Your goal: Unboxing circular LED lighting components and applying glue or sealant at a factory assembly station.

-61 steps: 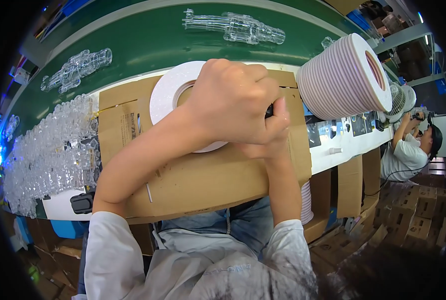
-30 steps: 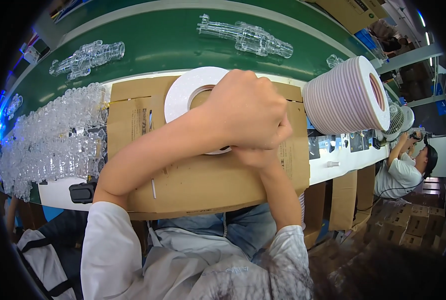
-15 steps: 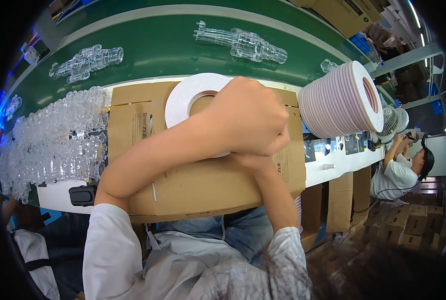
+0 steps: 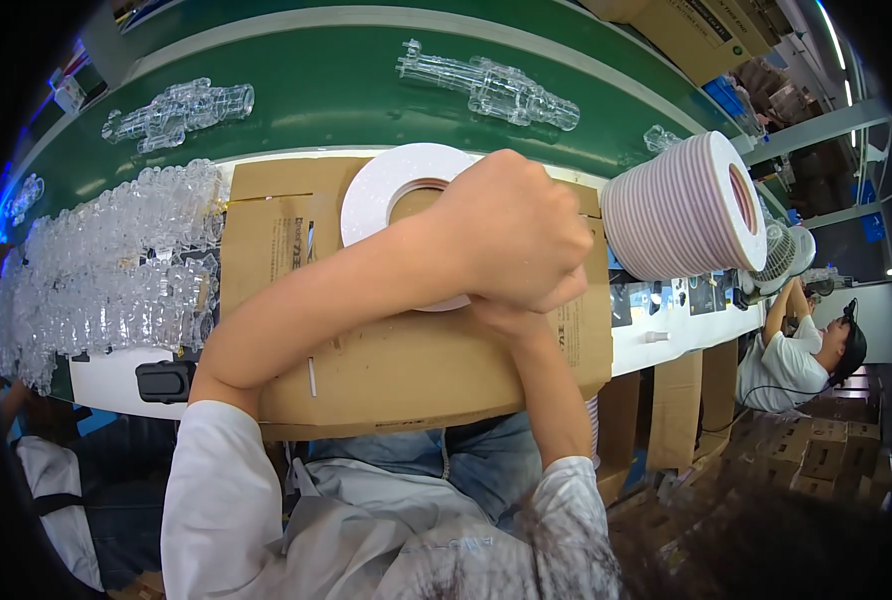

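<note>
A white tape roll (image 4: 366, 195), flat and ring-shaped, lies on a brown cardboard sheet (image 4: 396, 375) in front of me. My left hand (image 4: 516, 230) is closed above the right part of the roll, its forearm crossing over the roll's near side. Under it and partly covered is my right hand (image 4: 511, 318), its fingers hidden by the left one. The two hands touch or overlap. Whatever the left fingers hold, if anything, does not show.
A stack of white rolls (image 4: 676, 210) lies on its side at right. Clear plastic toy-gun-shaped parts (image 4: 116, 260) are piled at left; similar parts (image 4: 491, 90) lie on the green conveyor belt (image 4: 326, 95). A black case (image 4: 164, 382) sits near the cardboard. A co-worker (image 4: 791, 355) is at far right.
The view has shifted slightly. My hands stay together over the tape roll, with the left fist a little farther right in the picture.
</note>
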{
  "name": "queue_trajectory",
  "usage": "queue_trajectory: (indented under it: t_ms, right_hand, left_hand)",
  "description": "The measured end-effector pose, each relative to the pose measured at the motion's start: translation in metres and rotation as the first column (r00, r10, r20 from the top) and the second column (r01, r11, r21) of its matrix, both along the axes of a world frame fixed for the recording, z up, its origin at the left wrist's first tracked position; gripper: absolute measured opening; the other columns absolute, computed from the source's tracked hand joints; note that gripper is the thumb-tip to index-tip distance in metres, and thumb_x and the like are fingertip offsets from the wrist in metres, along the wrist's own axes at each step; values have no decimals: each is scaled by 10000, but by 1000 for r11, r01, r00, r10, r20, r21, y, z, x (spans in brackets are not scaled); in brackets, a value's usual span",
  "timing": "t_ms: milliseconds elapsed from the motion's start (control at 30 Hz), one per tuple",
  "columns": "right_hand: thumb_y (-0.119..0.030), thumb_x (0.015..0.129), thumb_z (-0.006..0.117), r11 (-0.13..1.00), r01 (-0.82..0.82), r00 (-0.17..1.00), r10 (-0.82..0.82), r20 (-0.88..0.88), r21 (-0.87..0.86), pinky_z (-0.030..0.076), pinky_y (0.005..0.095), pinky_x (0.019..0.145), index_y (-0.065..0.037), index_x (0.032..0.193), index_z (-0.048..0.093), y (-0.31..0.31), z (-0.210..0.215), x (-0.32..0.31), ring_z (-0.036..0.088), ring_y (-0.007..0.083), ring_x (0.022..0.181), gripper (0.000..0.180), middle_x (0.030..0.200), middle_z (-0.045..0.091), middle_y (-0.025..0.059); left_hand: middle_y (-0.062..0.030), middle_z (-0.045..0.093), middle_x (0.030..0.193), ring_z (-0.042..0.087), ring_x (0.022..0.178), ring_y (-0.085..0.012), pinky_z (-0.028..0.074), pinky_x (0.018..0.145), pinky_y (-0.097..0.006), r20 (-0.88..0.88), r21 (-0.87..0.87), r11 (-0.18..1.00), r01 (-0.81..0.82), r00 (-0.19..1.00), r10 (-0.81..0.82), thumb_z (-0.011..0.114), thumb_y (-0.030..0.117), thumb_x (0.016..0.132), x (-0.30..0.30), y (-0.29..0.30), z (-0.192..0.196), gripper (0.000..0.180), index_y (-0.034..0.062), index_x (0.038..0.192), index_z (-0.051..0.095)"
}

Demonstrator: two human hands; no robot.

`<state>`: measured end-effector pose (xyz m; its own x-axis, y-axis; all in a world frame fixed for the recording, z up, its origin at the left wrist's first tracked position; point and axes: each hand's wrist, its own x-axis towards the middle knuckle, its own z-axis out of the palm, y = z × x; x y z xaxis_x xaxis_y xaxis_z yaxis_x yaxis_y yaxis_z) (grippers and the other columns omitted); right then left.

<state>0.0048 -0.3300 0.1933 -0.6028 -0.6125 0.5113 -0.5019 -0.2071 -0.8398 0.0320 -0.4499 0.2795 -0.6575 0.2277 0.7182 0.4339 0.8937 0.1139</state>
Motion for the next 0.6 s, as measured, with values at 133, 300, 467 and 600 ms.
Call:
queue_trajectory:
  t_ms: [133,300,467,600]
  right_hand:
    - [-108,625,768,1000,10,1000,-10,10,-3,488,310,712,16,1091,465,0,4,0,604,182,846,570,973,599,89]
    - [-107,628,765,1000,27,999,-27,25,-16,489,308,712,16,1086,473,1,8,1,604,181,844,556,970,601,88]
    - [-106,632,762,996,49,999,-47,26,-73,489,307,712,15,1081,482,-2,11,-5,605,180,841,543,967,603,87]
    - [-99,658,735,966,136,989,-119,91,-220,491,286,714,16,997,538,-5,16,-9,604,165,832,409,933,612,76]
  left_hand:
    - [-99,489,421,489,357,-229,377,348,-324,27,-8,1000,-8,1000,8,549,246,544,-1,-2,1,225,61,416,531]
    - [-75,488,468,464,373,-237,368,353,-331,93,-7,1000,15,996,-14,565,193,564,0,-4,3,192,39,469,501]
    - [-91,533,572,533,487,-254,430,448,-356,140,-27,999,26,990,-21,595,241,656,2,-2,13,218,34,598,558]
    - [-122,567,733,571,662,-305,463,614,-385,100,158,986,-54,994,38,594,348,753,13,-28,35,323,28,794,584]
